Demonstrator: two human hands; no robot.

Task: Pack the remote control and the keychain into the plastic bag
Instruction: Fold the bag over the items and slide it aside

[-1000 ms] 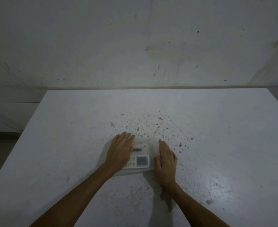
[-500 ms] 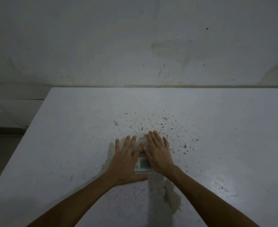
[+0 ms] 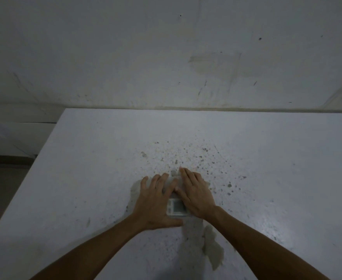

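White remote control [image 3: 176,208] lies under my hands on the table [image 3: 267,158], apparently bagged, long axis running away from me. Left hand [image 3: 156,203] and right hand [image 3: 197,194] press flat, grip open, equally near; keychain unseen.

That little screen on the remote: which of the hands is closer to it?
Right. The right hand lies against the screen; the left hand rests just beyond the button strip.
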